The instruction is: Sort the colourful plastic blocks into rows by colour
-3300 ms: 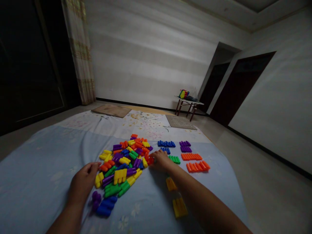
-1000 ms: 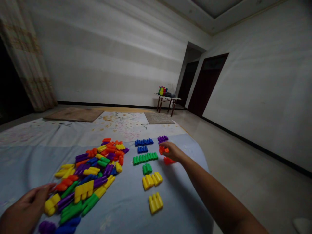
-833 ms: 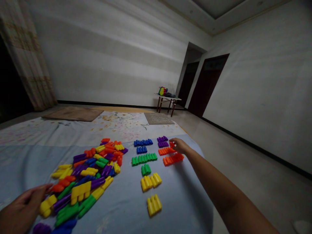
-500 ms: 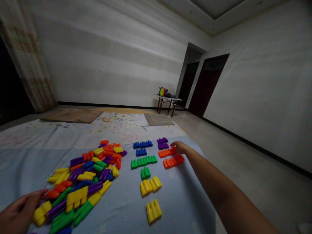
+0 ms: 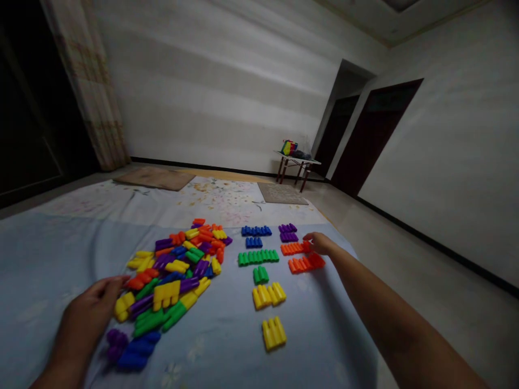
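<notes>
Coloured plastic pieces lie in a mixed pile (image 5: 178, 270) on the cloth. My left hand (image 5: 95, 300) is at the pile's left edge, its fingertips against an orange piece (image 5: 142, 279); its fingers are pressed together. My right hand (image 5: 318, 243) has its fingers closed at the right end of the upper orange row (image 5: 292, 249). Below that row lies a second orange row (image 5: 306, 263). Purple rows (image 5: 288, 236) sit just behind. Blue rows (image 5: 256, 231), green rows (image 5: 258, 257) and yellow pieces (image 5: 274, 333) form a column between the pile and the orange rows.
A floral cloth (image 5: 227, 200) covers the surface. Farther back lie a brown board (image 5: 156, 177) and a grey-brown mat (image 5: 281, 193). A small table (image 5: 298, 157) with a colourful bag (image 5: 288, 147) stands by the wall.
The view has swung left and down, so the pieces appear farther right and blue and purple pieces show near the front. Both hands stay beside the same orange pieces.
</notes>
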The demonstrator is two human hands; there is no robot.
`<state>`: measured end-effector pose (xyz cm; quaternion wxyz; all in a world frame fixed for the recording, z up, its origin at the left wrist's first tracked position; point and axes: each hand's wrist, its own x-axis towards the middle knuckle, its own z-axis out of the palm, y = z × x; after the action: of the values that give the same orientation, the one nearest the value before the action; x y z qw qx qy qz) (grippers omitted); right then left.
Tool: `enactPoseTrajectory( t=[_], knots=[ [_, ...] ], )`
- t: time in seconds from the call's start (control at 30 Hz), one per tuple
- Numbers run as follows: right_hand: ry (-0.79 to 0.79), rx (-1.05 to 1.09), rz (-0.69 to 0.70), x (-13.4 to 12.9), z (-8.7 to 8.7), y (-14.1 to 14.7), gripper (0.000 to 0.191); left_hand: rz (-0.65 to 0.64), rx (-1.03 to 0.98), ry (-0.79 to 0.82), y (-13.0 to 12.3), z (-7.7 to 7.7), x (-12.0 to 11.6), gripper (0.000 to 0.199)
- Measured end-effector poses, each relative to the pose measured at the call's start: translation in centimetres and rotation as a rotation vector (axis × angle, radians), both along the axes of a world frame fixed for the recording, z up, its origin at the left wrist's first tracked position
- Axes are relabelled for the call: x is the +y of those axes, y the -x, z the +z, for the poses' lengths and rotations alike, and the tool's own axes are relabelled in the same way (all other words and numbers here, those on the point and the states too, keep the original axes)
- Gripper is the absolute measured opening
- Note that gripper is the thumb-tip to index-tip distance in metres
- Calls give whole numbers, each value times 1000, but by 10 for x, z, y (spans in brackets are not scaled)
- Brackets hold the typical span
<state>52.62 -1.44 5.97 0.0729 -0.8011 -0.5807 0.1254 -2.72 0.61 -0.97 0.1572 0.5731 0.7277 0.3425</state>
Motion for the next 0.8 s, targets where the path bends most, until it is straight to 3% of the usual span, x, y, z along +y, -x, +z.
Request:
enactPoseTrajectory(
  t=[0.1, 0.17, 0.33, 0.5, 0.63, 0.8],
  knots=[
    [-75, -34, 60, 0, 4, 18, 43, 1, -120, 56, -15, 24, -18, 41],
    [-153, -27, 147, 1, 7, 40, 40, -6, -156, 37, -19, 28, -20, 41],
    [-346, 127, 576, -5, 8, 132, 32, 15, -212, -46, -14, 13, -13, 38],
    [-351, 250, 877, -17, 7, 229, 32, 11, -240, -87, -11, 3, -9, 37],
    [-354, 282, 963, -22, 5, 284, 35, 2, -234, -96, -11, 4, -10, 37],
    [-349, 182, 964, -23, 0, 323, 45, -24, -253, -88, -11, 4, -10, 38]
  ],
)
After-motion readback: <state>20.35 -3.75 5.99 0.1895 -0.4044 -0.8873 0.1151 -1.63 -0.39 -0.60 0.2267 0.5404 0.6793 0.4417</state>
